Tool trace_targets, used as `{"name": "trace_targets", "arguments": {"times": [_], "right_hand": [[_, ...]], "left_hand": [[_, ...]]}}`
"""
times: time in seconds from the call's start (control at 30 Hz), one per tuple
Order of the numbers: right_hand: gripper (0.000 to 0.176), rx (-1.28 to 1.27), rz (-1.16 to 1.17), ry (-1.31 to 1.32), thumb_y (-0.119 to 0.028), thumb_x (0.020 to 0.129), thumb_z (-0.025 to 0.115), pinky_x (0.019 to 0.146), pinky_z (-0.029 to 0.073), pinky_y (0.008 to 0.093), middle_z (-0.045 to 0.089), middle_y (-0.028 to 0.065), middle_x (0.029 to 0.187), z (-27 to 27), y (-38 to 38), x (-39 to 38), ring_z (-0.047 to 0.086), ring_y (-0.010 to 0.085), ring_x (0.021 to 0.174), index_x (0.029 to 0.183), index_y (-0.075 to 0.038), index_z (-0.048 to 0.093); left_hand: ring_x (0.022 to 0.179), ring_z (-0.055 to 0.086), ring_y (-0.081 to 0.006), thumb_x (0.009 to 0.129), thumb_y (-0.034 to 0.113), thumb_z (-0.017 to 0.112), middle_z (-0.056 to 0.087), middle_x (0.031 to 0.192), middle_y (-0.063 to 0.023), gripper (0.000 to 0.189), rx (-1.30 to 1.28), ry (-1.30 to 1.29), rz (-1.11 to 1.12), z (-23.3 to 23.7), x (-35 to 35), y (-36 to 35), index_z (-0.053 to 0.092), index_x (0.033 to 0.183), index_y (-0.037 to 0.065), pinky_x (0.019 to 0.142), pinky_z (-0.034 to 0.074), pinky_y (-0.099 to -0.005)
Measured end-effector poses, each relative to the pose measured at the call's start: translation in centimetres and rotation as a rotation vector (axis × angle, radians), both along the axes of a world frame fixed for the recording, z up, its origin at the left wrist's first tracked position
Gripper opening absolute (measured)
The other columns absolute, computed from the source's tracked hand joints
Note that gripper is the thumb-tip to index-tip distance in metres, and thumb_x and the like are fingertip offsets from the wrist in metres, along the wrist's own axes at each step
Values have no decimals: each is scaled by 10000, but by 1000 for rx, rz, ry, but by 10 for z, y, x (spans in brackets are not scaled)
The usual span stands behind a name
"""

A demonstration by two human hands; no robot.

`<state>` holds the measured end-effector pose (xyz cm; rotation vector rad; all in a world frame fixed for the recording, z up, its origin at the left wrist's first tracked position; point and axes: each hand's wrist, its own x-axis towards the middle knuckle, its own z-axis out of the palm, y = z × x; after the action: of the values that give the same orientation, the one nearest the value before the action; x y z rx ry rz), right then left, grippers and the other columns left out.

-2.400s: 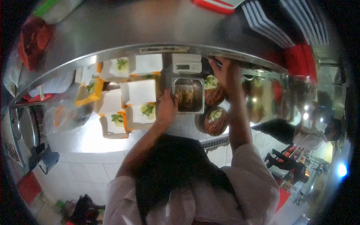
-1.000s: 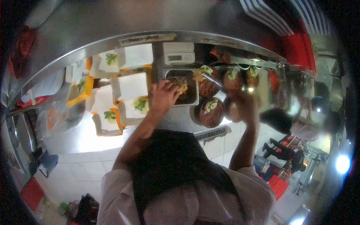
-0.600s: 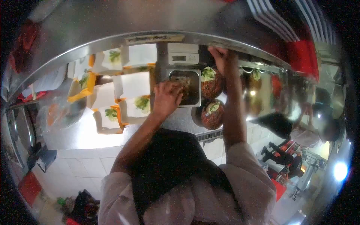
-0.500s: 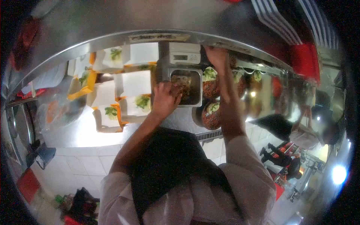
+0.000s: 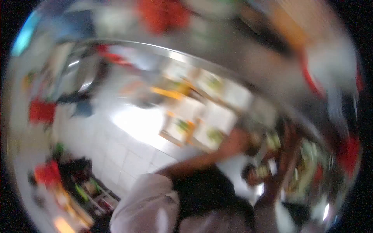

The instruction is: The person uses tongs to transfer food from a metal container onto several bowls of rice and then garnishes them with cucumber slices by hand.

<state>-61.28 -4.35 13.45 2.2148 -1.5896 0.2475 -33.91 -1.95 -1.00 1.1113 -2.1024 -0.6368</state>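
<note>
The head view is smeared by fast motion. My left hand (image 5: 244,141) reaches to the right, past open white boxes with orange flaps (image 5: 186,128), to a dark spot where a metal pan seems to be. My right hand (image 5: 289,132) is a brown streak raised beside it, next to dark round bowls (image 5: 254,174) with green on top. The blur hides the fingers of both hands and anything they may hold.
A curved steel shelf edge (image 5: 163,48) runs across the top. White floor tiles (image 5: 128,155) show at lower left, with red objects (image 5: 40,110) and clutter (image 5: 77,182) beside them. My white sleeve and dark apron (image 5: 202,194) fill the bottom.
The view has swung sharply, so the counter, boxes and bowls now sit at the right and everything is blurred. Before, my left hand was at the metal pan and my right reached the shelf.
</note>
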Motion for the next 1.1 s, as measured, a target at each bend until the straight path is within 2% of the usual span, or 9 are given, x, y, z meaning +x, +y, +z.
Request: {"name": "trace_targets", "arguments": {"times": [0.03, 0.07, 0.1, 0.43, 0.53, 0.63, 0.7, 0.8, 1.1], "right_hand": [[312, 99, -69, -179, -265, 987, 573, 865, 538, 428, 733, 146, 1062, -11, 2, 18, 700, 300, 989, 1186, -60, 696], [311, 207, -190, -344, -264, 989, 571, 868, 536, 428, 732, 145, 1066, -21, -2, 41, 698, 300, 991, 1187, -59, 695], [311, 301, -311, -407, -263, 991, 569, 871, 534, 427, 730, 144, 1069, -33, -1, 53, 696, 299, 993, 1189, -59, 694], [308, 567, -886, -289, -255, 1009, 553, 900, 518, 421, 715, 138, 1101, -92, -26, 104, 678, 291, 1015, 1202, -53, 683], [307, 572, -979, -256, -252, 1014, 548, 909, 513, 419, 710, 136, 1110, -98, -30, 101, 672, 289, 1022, 1205, -51, 680], [306, 585, -1065, -218, -249, 1020, 544, 918, 508, 417, 705, 134, 1120, -102, -30, 99, 667, 287, 1028, 1209, -50, 677], [305, 588, -1132, -185, -248, 1023, 540, 924, 505, 416, 702, 133, 1126, -102, -29, 96, 663, 285, 1033, 1212, -49, 674], [304, 659, -1225, -50, -245, 1029, 536, 933, 500, 414, 698, 131, 1136, -104, -29, 93, 657, 283, 1039, 1216, -47, 671], [301, 828, -1361, 0, -238, 1045, 521, 960, 486, 408, 684, 125, 1165, -116, -30, 83, 641, 276, 1059, 1227, -42, 661]], "left_hand": [[915, 563, -320, 871, 120, 532, 600, 988, -172, 187, -90, 45, 4, -4, -2, 4, 621, 1006, 26, 834, 458, -450], [965, 555, -336, 873, 119, 529, 592, 1037, -181, 208, 33, -344, 11, 36, 8, -2, 601, 1040, 18, 856, 464, -454], [1032, 544, -356, 867, 134, 536, 589, 1076, -192, 220, -87, 46, -82, 59, 40, 3, 598, 1038, 10, 899, 458, -476], [1266, 444, -428, 929, 190, 557, 488, 1303, -269, 491, -142, 65, 33, -6, 14, 11, 475, 1350, -49, 1088, 368, -529], [1316, 396, -459, 920, 213, 577, 428, 1371, -288, 580, 246, -1, -112, 24, 30, 15, 417, 1408, -56, 1122, 339, -535], [1407, 342, -418, 984, 390, 527, 232, 1548, -285, 736, 21, -141, -38, -13, 23, 15, 222, 1534, 8, 1066, 455, -479], [1429, 330, -436, 987, 378, 521, 123, 1611, -293, 769, 289, -172, -205, 25, 38, 14, 154, 1565, 27, 1061, 465, -488], [1355, 348, -484, 869, 236, 641, 322, 1469, -320, 710, 302, 88, -100, 23, 35, 23, 350, 1453, -43, 1134, 331, -543], [1448, 257, -488, 874, 266, 640, 307, 1506, -333, 753, 303, 130, -154, 14, 31, 21, 319, 1482, -40, 1193, 273, -517]]}}
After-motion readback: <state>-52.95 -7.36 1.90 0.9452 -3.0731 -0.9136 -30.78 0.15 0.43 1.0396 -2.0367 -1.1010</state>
